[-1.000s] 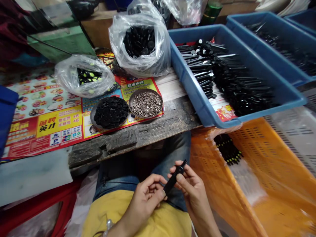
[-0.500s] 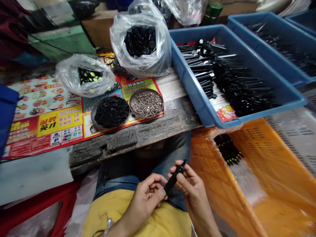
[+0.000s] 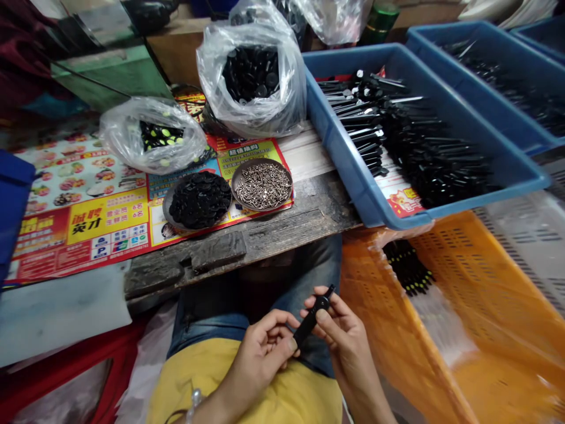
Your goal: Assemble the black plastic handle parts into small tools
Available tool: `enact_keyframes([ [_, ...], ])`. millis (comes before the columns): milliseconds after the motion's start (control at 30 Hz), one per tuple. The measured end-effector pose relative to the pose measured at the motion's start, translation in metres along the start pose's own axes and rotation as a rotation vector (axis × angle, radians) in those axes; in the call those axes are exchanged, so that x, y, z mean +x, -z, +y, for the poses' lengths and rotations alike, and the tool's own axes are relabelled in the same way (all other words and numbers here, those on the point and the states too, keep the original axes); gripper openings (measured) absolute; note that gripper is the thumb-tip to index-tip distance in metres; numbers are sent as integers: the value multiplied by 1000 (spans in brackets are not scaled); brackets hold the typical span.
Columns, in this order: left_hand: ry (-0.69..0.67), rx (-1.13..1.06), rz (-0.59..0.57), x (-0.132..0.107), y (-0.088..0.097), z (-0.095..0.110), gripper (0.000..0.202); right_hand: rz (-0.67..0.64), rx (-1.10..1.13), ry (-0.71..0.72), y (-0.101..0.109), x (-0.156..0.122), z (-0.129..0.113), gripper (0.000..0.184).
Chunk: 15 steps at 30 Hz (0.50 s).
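Note:
Over my lap, both hands grip one slim black plastic handle (image 3: 311, 318), tilted up to the right. My left hand (image 3: 260, 356) pinches its lower end with the fingers curled. My right hand (image 3: 342, 335) wraps the upper part, thumb pressed on top. On the bench above stand a dish of black round caps (image 3: 198, 200) and a dish of small metal screws (image 3: 262, 185).
A blue bin (image 3: 353, 176) of black handles sits at the right, another blue bin (image 3: 485, 88) behind it. An orange crate (image 3: 485, 306) holds several finished pieces (image 3: 408, 268). Two plastic bags (image 3: 251, 76) (image 3: 152, 135) of black parts rest on a printed flyer (image 3: 83, 212).

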<state>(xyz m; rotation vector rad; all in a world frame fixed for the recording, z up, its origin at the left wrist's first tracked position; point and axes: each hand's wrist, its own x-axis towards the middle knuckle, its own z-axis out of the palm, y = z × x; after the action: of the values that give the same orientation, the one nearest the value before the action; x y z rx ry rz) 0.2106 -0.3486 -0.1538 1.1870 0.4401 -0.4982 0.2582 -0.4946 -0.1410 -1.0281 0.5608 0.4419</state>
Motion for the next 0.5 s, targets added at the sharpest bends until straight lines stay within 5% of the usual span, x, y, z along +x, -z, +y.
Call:
enact_keyframes([
  [500, 4, 8, 5, 0, -1, 4, 41, -6, -1, 7, 3, 1, 1, 36],
])
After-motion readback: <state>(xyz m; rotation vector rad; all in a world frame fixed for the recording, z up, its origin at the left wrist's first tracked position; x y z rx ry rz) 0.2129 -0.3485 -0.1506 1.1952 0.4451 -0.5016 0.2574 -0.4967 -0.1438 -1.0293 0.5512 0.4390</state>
